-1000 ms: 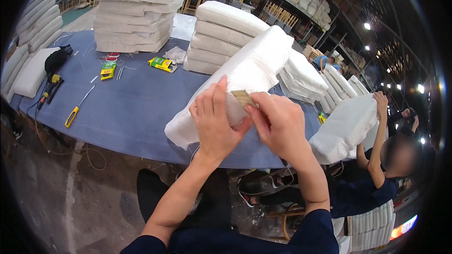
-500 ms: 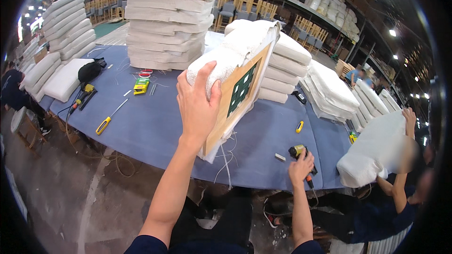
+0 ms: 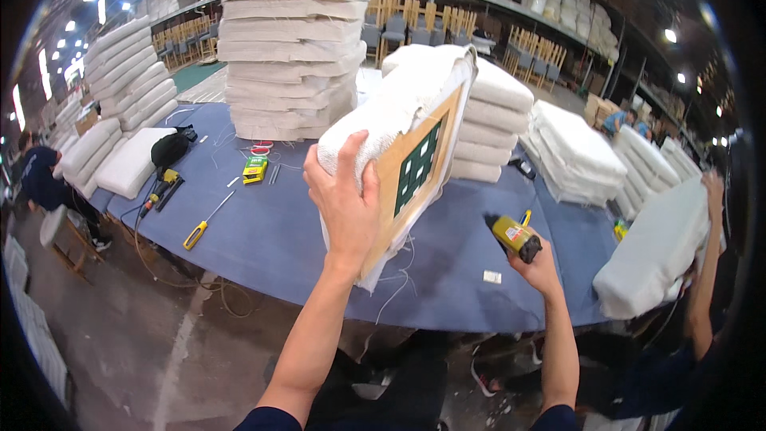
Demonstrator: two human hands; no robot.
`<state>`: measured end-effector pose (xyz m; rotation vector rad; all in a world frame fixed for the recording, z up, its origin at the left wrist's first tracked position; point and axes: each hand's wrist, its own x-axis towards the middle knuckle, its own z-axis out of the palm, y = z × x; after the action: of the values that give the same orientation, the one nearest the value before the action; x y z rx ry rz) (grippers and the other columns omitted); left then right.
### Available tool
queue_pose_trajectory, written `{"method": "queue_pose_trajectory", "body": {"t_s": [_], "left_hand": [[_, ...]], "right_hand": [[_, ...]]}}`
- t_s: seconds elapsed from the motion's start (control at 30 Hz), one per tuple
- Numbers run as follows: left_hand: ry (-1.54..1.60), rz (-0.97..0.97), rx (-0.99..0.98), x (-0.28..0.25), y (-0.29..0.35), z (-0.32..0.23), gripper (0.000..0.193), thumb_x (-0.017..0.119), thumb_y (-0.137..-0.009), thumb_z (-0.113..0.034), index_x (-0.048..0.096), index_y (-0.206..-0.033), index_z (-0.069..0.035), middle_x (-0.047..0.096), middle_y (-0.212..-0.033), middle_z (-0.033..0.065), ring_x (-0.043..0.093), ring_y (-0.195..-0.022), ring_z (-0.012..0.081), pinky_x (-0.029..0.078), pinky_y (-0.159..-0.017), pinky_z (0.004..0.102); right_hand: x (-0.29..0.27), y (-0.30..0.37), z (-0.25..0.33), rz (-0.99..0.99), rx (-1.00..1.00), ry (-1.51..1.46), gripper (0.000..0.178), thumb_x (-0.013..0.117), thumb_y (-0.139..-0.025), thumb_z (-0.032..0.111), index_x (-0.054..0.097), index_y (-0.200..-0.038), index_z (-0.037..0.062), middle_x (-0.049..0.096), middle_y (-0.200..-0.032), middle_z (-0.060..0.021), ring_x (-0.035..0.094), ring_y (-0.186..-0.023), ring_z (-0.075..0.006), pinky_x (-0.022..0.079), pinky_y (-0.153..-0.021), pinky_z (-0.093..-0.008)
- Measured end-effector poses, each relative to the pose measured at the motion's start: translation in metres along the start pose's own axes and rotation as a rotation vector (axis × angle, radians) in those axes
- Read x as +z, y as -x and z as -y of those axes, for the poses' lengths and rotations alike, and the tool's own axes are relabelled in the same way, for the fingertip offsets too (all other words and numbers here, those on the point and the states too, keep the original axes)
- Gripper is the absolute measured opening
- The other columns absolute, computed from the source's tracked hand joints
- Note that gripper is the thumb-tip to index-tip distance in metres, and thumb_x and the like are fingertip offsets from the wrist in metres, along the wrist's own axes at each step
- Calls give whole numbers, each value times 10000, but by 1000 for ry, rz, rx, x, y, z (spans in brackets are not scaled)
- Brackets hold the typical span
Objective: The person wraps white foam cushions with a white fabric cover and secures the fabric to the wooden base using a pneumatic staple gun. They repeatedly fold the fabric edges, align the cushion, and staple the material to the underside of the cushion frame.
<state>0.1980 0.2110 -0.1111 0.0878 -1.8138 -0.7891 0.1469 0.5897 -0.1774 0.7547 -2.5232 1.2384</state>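
My left hand (image 3: 349,207) is closed on the near corner of a white seat cushion (image 3: 391,104), which stands on its edge on the blue table (image 3: 263,239). The cushion's underside faces right, showing a wooden frame with dark green webbing (image 3: 418,166) across its opening. Loose threads hang from its lower edge. To the right, my right hand (image 3: 542,267) is wrapped round a yellow-green and black staple gun (image 3: 515,235), lifted over the table. A small white block (image 3: 492,277) lies below the gun.
A tall stack of cushions (image 3: 291,48) stands behind, with more stacks (image 3: 491,124) to the right. At left lie a screwdriver (image 3: 195,233), a yellow-green box (image 3: 254,169) and another power tool (image 3: 162,191). A co-worker's arm (image 3: 702,271) holds a cushion (image 3: 650,259) at far right.
My right hand has picked the staple gun up from the table and turned it. My left hand keeps its hold on the upright cushion. The whole view has shifted slightly.
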Motion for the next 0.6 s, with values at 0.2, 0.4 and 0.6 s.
{"method": "queue_pose_trajectory", "body": {"t_s": [0.2,0.4,0.6], "left_hand": [[-1,15,69,1,11,0,553,698,-991,-117,546,-1503,-261,356,-1475,342,392,-1389,509,332,-1164,556],[51,54,60,-1,15,-6,701,708,-916,30,521,-1521,-272,338,-1491,330,387,-1406,505,321,-1171,553],[33,100,52,-10,16,-11,820,667,-842,135,501,-1531,-277,334,-1496,305,386,-1408,503,321,-1166,565]], "right_hand": [[54,-24,150,69,-438,-249,490,840,-789,98,682,-1246,22,762,-932,-162,772,-811,-313,587,-761,-325],[89,-68,152,-23,-628,-204,476,833,-792,173,694,-1231,51,753,-928,-191,753,-835,-371,582,-712,-368],[95,-76,146,-32,-607,-179,451,844,-751,148,714,-1173,52,731,-872,-184,745,-786,-374,576,-690,-369]]}}
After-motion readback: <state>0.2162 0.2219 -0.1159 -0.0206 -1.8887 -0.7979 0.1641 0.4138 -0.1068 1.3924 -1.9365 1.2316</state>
